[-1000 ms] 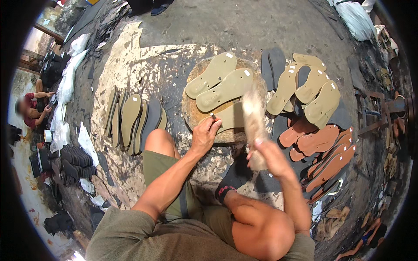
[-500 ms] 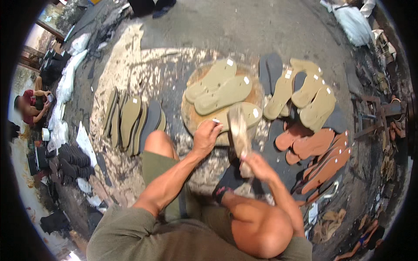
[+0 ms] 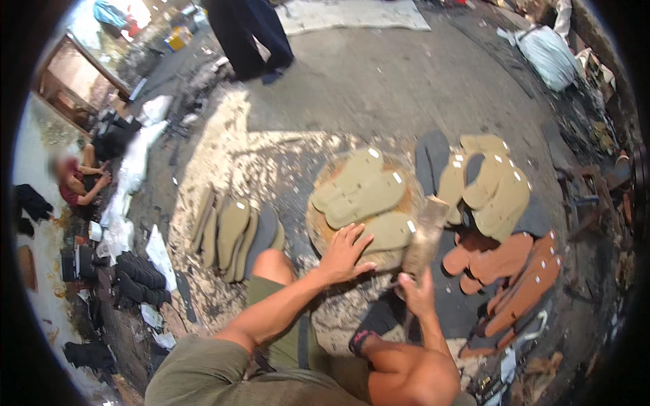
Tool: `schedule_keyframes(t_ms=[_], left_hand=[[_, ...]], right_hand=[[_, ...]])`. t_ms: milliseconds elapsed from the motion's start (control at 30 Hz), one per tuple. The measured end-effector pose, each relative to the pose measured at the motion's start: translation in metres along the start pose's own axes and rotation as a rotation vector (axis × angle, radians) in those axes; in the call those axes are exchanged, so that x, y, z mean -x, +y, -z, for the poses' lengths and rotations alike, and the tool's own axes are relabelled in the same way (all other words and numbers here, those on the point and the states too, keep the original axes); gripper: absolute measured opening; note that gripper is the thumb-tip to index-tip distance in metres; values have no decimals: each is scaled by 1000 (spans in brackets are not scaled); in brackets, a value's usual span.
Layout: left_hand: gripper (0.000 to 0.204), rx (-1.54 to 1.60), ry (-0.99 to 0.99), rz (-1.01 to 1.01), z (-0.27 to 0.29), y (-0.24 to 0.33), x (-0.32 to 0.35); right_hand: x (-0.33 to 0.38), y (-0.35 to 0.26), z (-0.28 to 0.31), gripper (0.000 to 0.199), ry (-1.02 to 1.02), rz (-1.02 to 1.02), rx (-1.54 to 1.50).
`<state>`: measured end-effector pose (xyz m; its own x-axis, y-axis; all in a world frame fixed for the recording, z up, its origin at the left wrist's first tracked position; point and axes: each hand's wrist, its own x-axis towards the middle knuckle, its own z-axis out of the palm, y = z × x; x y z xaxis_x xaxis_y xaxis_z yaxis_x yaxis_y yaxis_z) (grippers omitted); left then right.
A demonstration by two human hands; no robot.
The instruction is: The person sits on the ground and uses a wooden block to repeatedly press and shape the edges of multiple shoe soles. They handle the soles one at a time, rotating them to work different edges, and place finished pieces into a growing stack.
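My left hand [image 3: 345, 256] lies with fingers spread at the heel end of an olive flip-flop sole [image 3: 389, 232], and no object shows in it. My right hand [image 3: 418, 294] grips a wooden mallet [image 3: 426, 233], whose head is beside the white-tagged end of that sole. Two more olive soles, the nearer one [image 3: 365, 203] overlapping the farther one [image 3: 347, 177], rest on the same round wooden block [image 3: 315, 227]. Whether the mallet touches the sole I cannot tell.
Olive and dark soles [image 3: 230, 233] stand on edge at left. More olive soles [image 3: 504, 199] lie at right, above brown-orange soles [image 3: 521, 284]. Stacked black soles [image 3: 139, 277] sit far left. One person [image 3: 81, 179] sits at left; another's dark trouser legs [image 3: 247, 37] stand at the far side.
The view has tilted up, showing more floor and the standing person's legs. My left fingers, closed around something small before, are now spread. The mallet has shifted right, off the sole's middle.
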<state>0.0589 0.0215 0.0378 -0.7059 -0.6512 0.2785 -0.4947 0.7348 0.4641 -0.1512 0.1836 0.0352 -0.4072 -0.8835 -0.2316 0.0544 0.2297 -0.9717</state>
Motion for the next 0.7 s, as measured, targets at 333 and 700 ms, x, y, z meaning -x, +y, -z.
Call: schedule_keyframes(t_ms=[333,700], left_hand=[[78,-70,-169,150,23,-44,-76],[96,-75,-228,238,39,-107,-108]], right_hand=[[-65,10,0,49,154,104,-244],[-96,18,-26,49,76,37,-64]])
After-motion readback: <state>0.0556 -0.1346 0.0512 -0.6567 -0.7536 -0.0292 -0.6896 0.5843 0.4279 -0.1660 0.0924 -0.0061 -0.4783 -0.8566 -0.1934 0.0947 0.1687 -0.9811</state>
